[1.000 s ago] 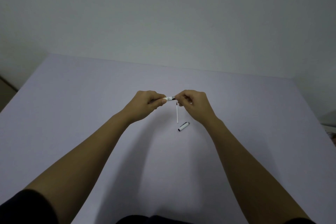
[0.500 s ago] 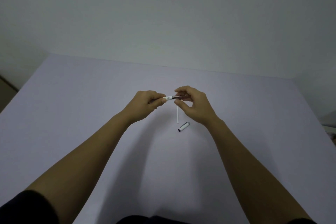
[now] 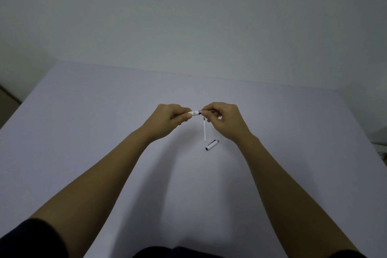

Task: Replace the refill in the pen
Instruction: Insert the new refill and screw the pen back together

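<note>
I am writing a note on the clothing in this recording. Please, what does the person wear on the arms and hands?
Both hands, the left hand and the right hand, are bare: no gloves, and no rings, watch or bracelet can be seen. The forearms are uncovered too. Only short dark sleeves appear at the bottom corners, one on the left arm and a small part on the right.

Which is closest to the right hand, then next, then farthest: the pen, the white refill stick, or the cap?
From the right hand:
1. Pen, pinched in its fingers, shared with the left hand.
2. Refill stick, lying just below the fingers.
3. Cap, on the table, nearer the person.
</note>
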`<state>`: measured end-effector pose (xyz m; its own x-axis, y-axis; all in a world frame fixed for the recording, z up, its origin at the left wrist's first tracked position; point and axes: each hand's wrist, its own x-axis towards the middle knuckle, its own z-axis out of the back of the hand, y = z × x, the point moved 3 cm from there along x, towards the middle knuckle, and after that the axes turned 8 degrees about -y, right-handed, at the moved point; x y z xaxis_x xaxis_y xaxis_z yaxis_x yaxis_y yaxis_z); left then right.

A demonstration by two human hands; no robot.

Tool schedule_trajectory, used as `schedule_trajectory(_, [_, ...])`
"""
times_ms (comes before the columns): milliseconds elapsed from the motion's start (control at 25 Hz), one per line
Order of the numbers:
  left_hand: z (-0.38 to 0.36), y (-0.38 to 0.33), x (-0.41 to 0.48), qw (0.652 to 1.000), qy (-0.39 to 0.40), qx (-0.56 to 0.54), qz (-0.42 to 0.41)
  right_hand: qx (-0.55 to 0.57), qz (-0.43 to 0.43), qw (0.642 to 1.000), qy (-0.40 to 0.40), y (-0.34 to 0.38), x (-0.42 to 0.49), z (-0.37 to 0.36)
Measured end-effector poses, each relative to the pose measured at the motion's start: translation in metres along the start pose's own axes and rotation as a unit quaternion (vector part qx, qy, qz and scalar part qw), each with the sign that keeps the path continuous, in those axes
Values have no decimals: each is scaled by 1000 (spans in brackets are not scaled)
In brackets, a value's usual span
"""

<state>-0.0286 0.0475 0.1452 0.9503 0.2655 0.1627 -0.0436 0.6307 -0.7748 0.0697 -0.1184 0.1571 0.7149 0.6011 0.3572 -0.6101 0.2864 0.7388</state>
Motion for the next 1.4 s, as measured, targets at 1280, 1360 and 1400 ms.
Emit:
schedule_trajectory(1280, [-34,60,19,995,31,-1,91,-149,-161,967,127,-145,-46,-38])
schedule_trajectory(1360, [-33,62,16,994,53,20,89,-114,-172,975,82,-134,-39,-27])
schedule_trajectory(1400, [-33,63,14,994,64,29,88,-97,-173,978,65,-129,-34,-23])
